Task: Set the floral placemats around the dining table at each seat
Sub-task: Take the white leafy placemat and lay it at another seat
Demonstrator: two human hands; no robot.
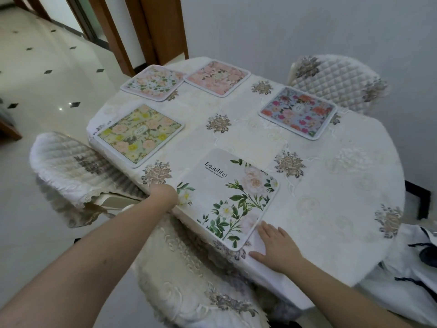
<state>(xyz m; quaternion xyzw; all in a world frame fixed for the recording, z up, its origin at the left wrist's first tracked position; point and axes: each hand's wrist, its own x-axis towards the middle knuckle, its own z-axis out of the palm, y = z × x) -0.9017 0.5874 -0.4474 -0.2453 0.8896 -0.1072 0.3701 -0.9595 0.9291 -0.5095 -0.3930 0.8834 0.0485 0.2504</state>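
White rectangular placemat with green-leaf floral print [227, 197] lies flat on table's cream embroidered cloth [331, 185], between hands. Left hand [165, 194] at its left edge, grip cannot tell. Right hand [275, 246] spread flat just beside right corner. Likely thin, light, semi-stiff; best lifted by opposite edges.

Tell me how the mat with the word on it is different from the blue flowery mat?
The white placemat has a plain background, the word "Beautiful" and a few flowers; the blue placemat is covered all over in red and pink flowers. The white one lies near, both hands at its edges; the blue one lies untouched, farther off. Both are rounded rectangles lying flat.
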